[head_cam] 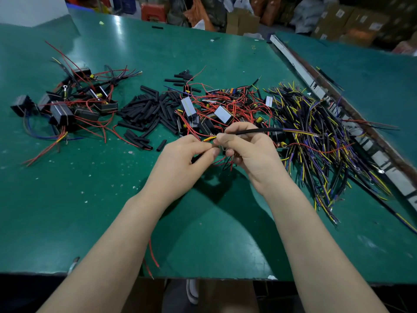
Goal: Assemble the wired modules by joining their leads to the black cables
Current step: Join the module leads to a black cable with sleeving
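Observation:
Both hands meet above the middle of the green table (112,199). My right hand (246,150) grips a black cable (259,131) that runs off to the right and ends in yellow and purple leads. My left hand (187,154) pinches a thin yellow lead (209,138) whose end meets the cable end between my fingertips. Red wires (222,160) hang below both hands. What sits inside my palms is hidden.
A heap of unjoined modules with red leads (216,109) lies just beyond my hands. Black sleeve pieces (149,111) are piled to its left. Modules with wires attached (67,105) sit far left. A tangle of black cables (320,141) fills the right, beside a metal strip (316,86).

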